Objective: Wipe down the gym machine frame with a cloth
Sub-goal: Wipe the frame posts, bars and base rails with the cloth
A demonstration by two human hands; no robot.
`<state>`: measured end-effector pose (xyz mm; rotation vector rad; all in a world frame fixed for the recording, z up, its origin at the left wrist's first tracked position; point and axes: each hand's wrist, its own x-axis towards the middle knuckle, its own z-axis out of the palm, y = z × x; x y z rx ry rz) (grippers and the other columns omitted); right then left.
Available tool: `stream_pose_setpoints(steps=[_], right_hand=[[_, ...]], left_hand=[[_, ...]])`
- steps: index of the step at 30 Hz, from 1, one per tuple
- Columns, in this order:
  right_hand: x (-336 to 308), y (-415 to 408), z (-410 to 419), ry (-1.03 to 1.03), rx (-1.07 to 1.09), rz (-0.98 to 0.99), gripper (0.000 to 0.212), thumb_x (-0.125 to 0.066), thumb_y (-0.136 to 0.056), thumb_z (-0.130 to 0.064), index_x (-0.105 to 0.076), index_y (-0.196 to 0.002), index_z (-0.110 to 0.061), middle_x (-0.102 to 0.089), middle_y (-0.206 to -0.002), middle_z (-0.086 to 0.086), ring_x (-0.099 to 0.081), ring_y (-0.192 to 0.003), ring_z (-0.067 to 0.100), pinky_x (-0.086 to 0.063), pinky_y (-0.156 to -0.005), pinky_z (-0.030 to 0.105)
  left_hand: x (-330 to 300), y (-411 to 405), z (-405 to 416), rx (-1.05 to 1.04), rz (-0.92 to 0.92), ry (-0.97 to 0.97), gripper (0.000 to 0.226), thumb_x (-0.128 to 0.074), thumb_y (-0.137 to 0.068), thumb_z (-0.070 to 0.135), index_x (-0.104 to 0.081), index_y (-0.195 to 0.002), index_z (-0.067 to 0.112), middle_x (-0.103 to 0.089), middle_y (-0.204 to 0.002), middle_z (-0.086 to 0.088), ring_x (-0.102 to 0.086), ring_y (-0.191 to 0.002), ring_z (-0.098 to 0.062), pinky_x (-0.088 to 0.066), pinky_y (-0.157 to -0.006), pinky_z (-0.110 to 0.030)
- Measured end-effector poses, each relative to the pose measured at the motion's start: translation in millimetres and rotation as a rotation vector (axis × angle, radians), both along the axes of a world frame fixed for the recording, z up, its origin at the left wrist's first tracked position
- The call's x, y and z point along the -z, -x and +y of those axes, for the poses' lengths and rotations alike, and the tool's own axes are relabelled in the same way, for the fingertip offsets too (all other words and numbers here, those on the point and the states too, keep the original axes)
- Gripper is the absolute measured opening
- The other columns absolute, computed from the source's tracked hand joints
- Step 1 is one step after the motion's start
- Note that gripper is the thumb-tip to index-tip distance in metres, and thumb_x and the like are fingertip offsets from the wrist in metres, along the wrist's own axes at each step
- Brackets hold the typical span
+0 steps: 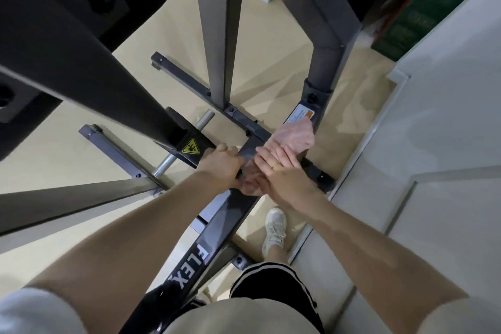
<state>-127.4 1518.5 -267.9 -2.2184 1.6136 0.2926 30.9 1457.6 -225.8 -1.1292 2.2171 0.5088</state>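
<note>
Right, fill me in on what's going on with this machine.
A person is leaning over a dark grey steel gym machine frame marked FLEX, wiping it. The right hand presses a pink striped cloth against the frame where the slanted bar meets the upright post. The left hand grips the same bar just beside it, apparently for support. One white sneaker stands on the beige floor below.

Frame [217, 228]: dark grey steel bar, white "FLEX" lettering, sloping away from me toward floor-level crossbars and two uprights; yellow warning sticker on a bracket beside it. Cloth [294, 134]: pale pink, faintly striped, bunched, lying on the frame where the bar meets the right upright's base.
</note>
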Motion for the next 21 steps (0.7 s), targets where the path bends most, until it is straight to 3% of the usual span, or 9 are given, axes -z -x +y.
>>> stream_pose_setpoints(steps=[2,6,8,9,12,13,15,19,21], right_hand=[[8.3,16.9,-16.5,0.080,-0.045,0.002,0.051,-0.030,-0.093,-0.042,-0.058,-0.130,-0.022,-0.047,-0.145,-0.002,-0.035,-0.139,0.024,-0.010,-0.116,0.038],[-0.4,44.5,-57.7,0.095,0.192,-0.041,0.081,-0.003,-0.083,-0.049,-0.052,-0.136,-0.013,-0.038,-0.151,0.008,-0.017,-0.146,0.029,0.005,-0.115,0.037],[-3.9,32.4,-46.9,0.061,0.069,0.041,0.078,0.001,-0.086,-0.046,-0.037,-0.146,-0.012,-0.025,-0.156,0.012,-0.006,-0.147,0.035,0.005,-0.118,0.047],[-0.5,26.3,-35.3,0.061,-0.037,0.070,0.071,-0.003,-0.090,-0.043,-0.031,-0.148,-0.014,-0.021,-0.158,0.011,-0.004,-0.147,0.036,0.006,-0.118,0.049],[-3.3,31.9,-27.9,0.032,-0.108,-0.019,0.052,-0.024,-0.098,-0.043,-0.043,-0.142,-0.023,-0.034,-0.153,0.003,-0.016,-0.146,0.031,0.008,-0.117,0.039],[0.7,42.7,-38.4,0.056,-0.125,-0.011,0.050,-0.025,-0.100,-0.045,-0.038,-0.145,-0.025,-0.027,-0.157,0.001,-0.009,-0.148,0.027,0.012,-0.116,0.038],[5.9,65.9,-63.0,-0.002,-0.022,0.041,0.051,-0.024,-0.101,-0.045,-0.028,-0.149,-0.027,-0.012,-0.161,-0.001,0.005,-0.148,0.022,0.013,-0.115,0.038],[8.1,54.0,-56.4,0.058,0.146,0.066,0.058,-0.010,-0.099,-0.047,-0.019,-0.152,-0.026,-0.003,-0.161,0.000,0.011,-0.147,0.025,0.015,-0.116,0.040],[13.9,36.1,-29.6,0.058,0.032,0.010,0.051,-0.029,-0.100,-0.041,-0.031,-0.148,-0.025,-0.020,-0.159,0.001,-0.009,-0.147,0.031,0.006,-0.118,0.044]], left_hand=[[2.4,-0.9,0.3,0.000,-0.009,0.021,0.049,-0.062,-0.084,0.042,-0.049,-0.128,0.025,-0.044,-0.127,0.001,-0.035,-0.119,-0.022,-0.030,-0.099,-0.037],[7.0,-1.3,-0.5,-0.036,-0.002,0.037,0.053,-0.062,-0.083,0.048,-0.049,-0.129,0.023,-0.046,-0.125,0.001,-0.034,-0.119,-0.022,-0.027,-0.101,-0.038],[5.3,2.4,-1.9,-0.084,-0.006,0.016,0.052,-0.058,-0.084,0.053,-0.052,-0.125,0.021,-0.047,-0.122,-0.001,-0.035,-0.117,-0.022,-0.028,-0.100,-0.038],[3.6,5.6,-3.0,-0.091,-0.010,0.009,0.053,-0.056,-0.084,0.055,-0.053,-0.124,0.021,-0.048,-0.121,-0.001,-0.036,-0.117,-0.022,-0.030,-0.099,-0.038],[4.0,14.8,-8.0,-0.132,0.006,-0.042,0.057,-0.050,-0.084,0.062,-0.053,-0.124,0.022,-0.053,-0.116,-0.002,-0.045,-0.111,-0.022,-0.034,-0.092,-0.036],[6.3,17.7,-10.5,-0.171,0.035,-0.072,0.058,-0.051,-0.085,0.061,-0.052,-0.125,0.020,-0.054,-0.116,-0.003,-0.049,-0.109,-0.023,-0.035,-0.090,-0.035],[13.2,22.0,-14.3,-0.252,0.109,-0.136,0.057,-0.055,-0.087,0.053,-0.047,-0.133,0.020,-0.054,-0.123,-0.003,-0.053,-0.111,-0.024,-0.040,-0.091,-0.035],[22.5,29.4,-14.1,-0.402,0.264,-0.258,0.054,-0.064,-0.086,0.038,-0.046,-0.134,0.020,-0.059,-0.123,-0.005,-0.056,-0.107,-0.025,-0.046,-0.092,-0.037],[25.5,31.4,-12.5,-0.436,0.302,-0.270,0.046,-0.068,-0.084,0.034,-0.052,-0.124,0.016,-0.064,-0.111,-0.007,-0.059,-0.100,-0.025,-0.047,-0.088,-0.035]])
